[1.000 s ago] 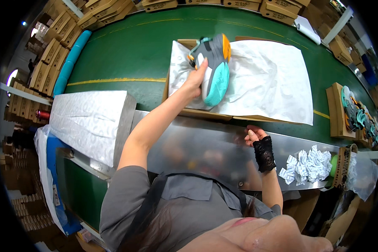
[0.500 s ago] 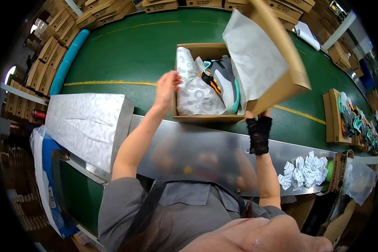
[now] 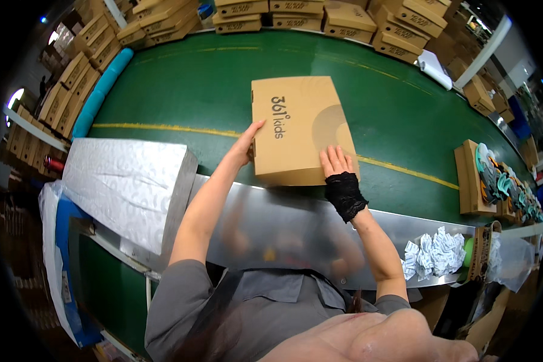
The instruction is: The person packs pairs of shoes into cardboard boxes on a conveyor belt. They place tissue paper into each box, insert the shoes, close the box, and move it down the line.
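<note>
Shirt (image 3: 277,320): grey, short-sleeved
Chest flap (image 3: 274,286): grey, straight-edged, across the shirt's upper front
Left hand (image 3: 245,143): ungloved, forearm bare up to the shirt's sleeve
Right hand (image 3: 336,161): ungloved fingers
Lace cuff (image 3: 346,196): black, round the right wrist, beyond the shirt's right sleeve

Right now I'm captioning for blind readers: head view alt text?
A person's left hand touches the edge of a closed brown box on a green surface; the right hand rests on top. White paper is stacked at left.

A single head-worn fisheye looks down and forward at the nearby green work surface (image 3: 193,78).
</note>
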Available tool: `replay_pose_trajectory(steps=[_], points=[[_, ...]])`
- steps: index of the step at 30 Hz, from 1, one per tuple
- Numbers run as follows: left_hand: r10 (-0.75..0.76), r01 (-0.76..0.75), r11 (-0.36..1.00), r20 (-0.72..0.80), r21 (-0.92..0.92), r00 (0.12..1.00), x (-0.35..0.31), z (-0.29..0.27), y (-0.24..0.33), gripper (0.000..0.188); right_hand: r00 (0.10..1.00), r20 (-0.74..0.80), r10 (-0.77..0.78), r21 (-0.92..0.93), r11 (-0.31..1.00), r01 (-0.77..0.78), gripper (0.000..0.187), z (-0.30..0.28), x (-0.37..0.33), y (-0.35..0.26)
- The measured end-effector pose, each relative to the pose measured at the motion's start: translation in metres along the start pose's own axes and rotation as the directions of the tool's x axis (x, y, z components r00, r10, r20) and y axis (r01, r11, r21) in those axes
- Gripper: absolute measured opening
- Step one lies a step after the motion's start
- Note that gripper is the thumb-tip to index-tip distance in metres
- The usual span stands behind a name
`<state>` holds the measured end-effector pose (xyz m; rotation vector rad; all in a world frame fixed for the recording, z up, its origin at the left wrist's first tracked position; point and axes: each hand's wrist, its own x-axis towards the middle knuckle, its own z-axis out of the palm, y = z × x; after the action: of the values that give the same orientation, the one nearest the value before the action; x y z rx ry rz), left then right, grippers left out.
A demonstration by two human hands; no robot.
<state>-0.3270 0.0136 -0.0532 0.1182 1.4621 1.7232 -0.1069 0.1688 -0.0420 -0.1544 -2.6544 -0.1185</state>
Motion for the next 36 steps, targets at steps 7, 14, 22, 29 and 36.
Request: replay_pose_trajectory(steps=[7, 14, 22, 29, 36], points=[[0.032, 0.017, 0.978, 0.231, -0.207, 0.972, -0.057, 0.018, 0.007, 0.052, 0.991, -0.125, -0.051, 0.178, 0.981, 0.073, 0.035, -0.092, 0.005, -0.008], [0.337, -0.352, 0.921, -0.113, -0.168, 0.935, -0.181, -0.042, 0.020, 0.054, 0.945, -0.314, 0.090, 0.300, 0.954, 0.009, 0.040, -0.128, -0.040, -0.025], [0.522, -0.742, 0.584, -0.547, -0.330, 0.654, -0.307, -0.161, -0.007, 0.050, 0.877, 0.092, 0.472, 0.385, 0.795, -0.469, 0.038, -0.069, -0.148, 0.005], [0.379, -0.841, 0.527, -0.853, -0.121, 0.360, -0.357, -0.220, -0.059, 0.042, 0.634, 0.076, 0.769, -0.070, 0.639, -0.766, 0.041, -0.081, -0.260, 0.030], [0.518, -0.548, 0.831, -0.482, 0.090, 0.707, -0.208, -0.159, -0.039, 0.048, 0.619, 0.009, 0.785, -0.099, 0.617, -0.781, 0.021, -0.068, -0.278, 0.012]])
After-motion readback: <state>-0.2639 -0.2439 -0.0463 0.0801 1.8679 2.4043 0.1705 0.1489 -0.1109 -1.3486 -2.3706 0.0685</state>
